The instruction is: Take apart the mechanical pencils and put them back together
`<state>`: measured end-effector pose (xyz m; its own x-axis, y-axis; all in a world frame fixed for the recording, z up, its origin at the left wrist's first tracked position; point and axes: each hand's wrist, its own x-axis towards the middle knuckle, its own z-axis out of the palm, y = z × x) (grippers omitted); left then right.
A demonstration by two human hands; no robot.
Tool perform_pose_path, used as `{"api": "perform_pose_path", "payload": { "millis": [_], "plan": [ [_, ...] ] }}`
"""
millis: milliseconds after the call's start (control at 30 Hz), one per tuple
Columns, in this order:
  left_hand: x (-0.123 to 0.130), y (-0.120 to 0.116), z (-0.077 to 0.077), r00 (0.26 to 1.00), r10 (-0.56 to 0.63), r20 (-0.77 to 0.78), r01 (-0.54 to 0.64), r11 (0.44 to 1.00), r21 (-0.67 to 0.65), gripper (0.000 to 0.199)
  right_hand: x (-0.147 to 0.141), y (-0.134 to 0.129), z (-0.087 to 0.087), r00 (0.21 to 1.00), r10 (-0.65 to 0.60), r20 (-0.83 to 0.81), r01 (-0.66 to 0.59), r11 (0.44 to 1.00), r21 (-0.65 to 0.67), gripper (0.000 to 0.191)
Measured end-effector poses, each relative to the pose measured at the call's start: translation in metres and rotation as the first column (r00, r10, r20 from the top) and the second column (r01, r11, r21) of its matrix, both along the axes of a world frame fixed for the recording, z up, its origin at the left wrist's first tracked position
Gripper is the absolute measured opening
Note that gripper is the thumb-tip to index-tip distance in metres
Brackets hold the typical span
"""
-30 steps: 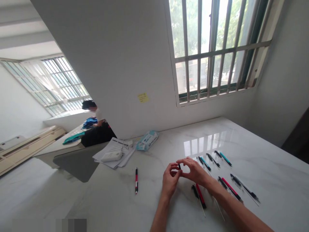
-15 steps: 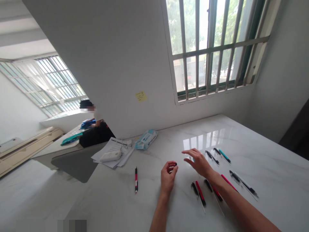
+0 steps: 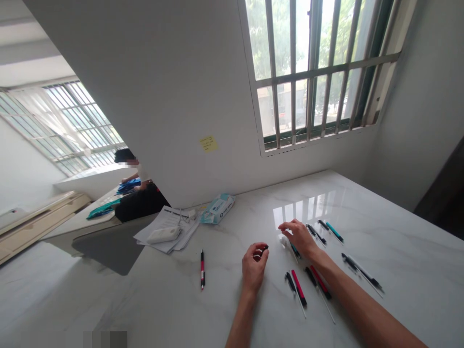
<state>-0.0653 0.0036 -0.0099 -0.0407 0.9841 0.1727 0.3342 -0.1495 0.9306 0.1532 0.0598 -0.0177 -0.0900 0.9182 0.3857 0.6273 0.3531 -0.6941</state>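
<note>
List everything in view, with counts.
marble table: one, white, under everything listed to the window
lone pen: one, red and black, left of the hands
pen group: several, red, teal and black, right of the hands
paper stack: one, white, far table edge
white packet: one, on the papers
wet wipes pack: one, pale blue, by the wall
sticky note: one, yellow, on the wall
barred window: one, above the table
co-worker: one, far left
left hand: pinches small black part
right hand: fingers over small white item
</note>
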Motion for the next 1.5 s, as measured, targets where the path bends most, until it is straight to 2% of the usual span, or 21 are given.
{"api": "perform_pose_path", "payload": {
  "millis": [67, 167, 233, 267, 467, 600, 800, 1067, 1267, 1500],
  "plan": [
    [0.0, -0.001, 0.001, 1.0, 0.003, -0.006, -0.003, 1.0, 0.015, 0.025, -0.004, -0.004, 0.004, 0.979, 0.033, -0.201, -0.037, 0.999, -0.014, 0.016],
    [-0.001, -0.002, 0.002, 1.0, 0.005, -0.024, -0.004, 1.0, 0.024, 0.024, -0.017, -0.013, 0.008, 0.828, 0.14, -0.543, -0.22, 0.972, -0.084, 0.023],
    [-0.001, -0.002, 0.003, 0.999, 0.005, -0.037, -0.004, 1.0, 0.03, 0.023, -0.026, -0.019, 0.009, 0.737, 0.187, -0.649, -0.335, 0.936, -0.111, 0.032],
    [-0.001, -0.003, 0.003, 0.999, 0.006, -0.043, -0.005, 0.999, 0.035, 0.022, -0.031, -0.021, 0.01, 0.724, 0.203, -0.659, -0.365, 0.923, -0.117, 0.033],
    [-0.002, -0.004, 0.005, 0.998, 0.01, -0.057, -0.005, 0.996, 0.087, 0.019, -0.039, -0.027, 0.011, 0.733, 0.225, -0.642, -0.403, 0.904, -0.142, 0.036],
    [-0.002, -0.004, 0.006, 0.998, 0.005, -0.058, 0.0, 0.996, 0.084, 0.017, -0.039, -0.027, 0.011, 0.751, 0.227, -0.62, -0.39, 0.91, -0.139, 0.036],
    [-0.002, -0.004, 0.005, 0.998, -0.009, -0.07, 0.015, 0.996, 0.089, 0.014, -0.037, -0.027, 0.008, 0.727, 0.273, -0.63, -0.443, 0.888, -0.126, 0.03],
    [-0.004, -0.003, 0.005, 0.995, -0.022, -0.098, 0.032, 0.994, 0.102, 0.013, -0.031, -0.03, 0.012, 0.867, 0.28, -0.412, -0.371, 0.915, -0.159, 0.024],
    [-0.005, -0.004, 0.006, 0.995, -0.029, -0.1, 0.038, 0.995, 0.091, 0.011, -0.027, -0.03, 0.016, 0.899, 0.315, -0.304, -0.373, 0.915, -0.155, 0.016],
    [-0.003, -0.005, 0.008, 0.995, -0.04, -0.089, 0.046, 0.996, 0.07, 0.011, -0.026, -0.031, 0.016, 0.909, 0.344, -0.236, -0.392, 0.897, -0.203, 0.021]
  ]
}}
